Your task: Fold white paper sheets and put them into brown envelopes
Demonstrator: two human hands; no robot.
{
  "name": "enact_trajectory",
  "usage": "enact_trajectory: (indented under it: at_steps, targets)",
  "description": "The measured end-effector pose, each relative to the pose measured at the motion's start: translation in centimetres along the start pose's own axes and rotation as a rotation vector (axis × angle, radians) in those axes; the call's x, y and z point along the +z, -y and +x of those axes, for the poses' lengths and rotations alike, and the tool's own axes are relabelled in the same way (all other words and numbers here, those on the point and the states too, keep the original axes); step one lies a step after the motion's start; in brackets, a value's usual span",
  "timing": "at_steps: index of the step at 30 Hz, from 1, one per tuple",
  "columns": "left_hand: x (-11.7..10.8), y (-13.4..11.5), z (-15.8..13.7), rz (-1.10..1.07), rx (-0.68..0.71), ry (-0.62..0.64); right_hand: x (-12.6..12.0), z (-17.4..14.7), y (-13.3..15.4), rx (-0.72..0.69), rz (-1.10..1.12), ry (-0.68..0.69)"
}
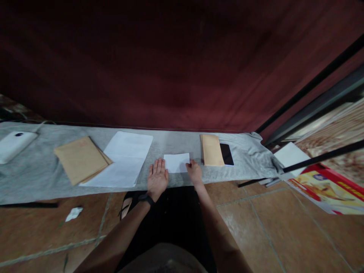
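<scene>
A small white rectangle of paper [176, 162], apparently folded, lies flat on the grey cloth before me. Flat beside its left edge rests my left hand [157, 179], fingers stretched out, with a dark band on the wrist. My right hand [194, 172] has its fingers curled together at the paper's lower right edge, gripping it there. Larger white sheets [125, 159] lie to the left, partly under a pile of brown envelopes [81, 159]. On the right sits another small stack of brown envelopes [213, 150].
A dark phone [227, 154] sits right of the right-hand envelopes. At the far left is a white device [15, 146] with a cable. The narrow cloth-covered table [176, 142] backs onto a dark red curtain [170, 76]. A printed box [330, 187] and black metal bars stand at right.
</scene>
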State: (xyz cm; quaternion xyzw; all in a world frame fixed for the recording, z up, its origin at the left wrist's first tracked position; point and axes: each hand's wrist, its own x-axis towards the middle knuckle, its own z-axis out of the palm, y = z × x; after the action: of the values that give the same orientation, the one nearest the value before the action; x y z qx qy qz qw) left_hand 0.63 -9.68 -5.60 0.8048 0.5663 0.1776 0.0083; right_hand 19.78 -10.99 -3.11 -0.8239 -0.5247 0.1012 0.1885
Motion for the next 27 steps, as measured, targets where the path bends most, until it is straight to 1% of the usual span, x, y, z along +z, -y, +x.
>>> enact_trajectory:
  at_steps: [3,8,10,16,20,24,27]
  targets:
    - [-0.4,0.1,-0.4,0.012,0.021,0.025,0.1,-0.3,-0.3,-0.001,0.01,-0.015]
    - [-1.5,0.7,-2.0,0.012,0.146,0.082,0.5,-0.7,-0.6,0.005,0.022,-0.03]
    - [-1.8,1.0,-2.5,0.006,0.175,0.09,0.7,-0.9,-0.6,0.009,0.028,-0.035]
    - [-1.9,1.1,-3.0,-0.009,0.185,0.09,1.0,-1.4,-0.6,0.003,0.054,-0.052]
    - [-1.9,0.0,-2.7,-0.04,0.246,0.072,1.0,-1.4,-0.6,-0.009,0.073,-0.066]
    - [-1.7,-1.9,-2.0,-0.072,0.302,0.06,1.2,-1.4,-0.7,-0.023,0.097,-0.096]
    - [-1.2,-3.2,-1.3,-0.085,0.33,0.081,1.4,-1.4,-0.7,-0.041,0.128,-0.124]
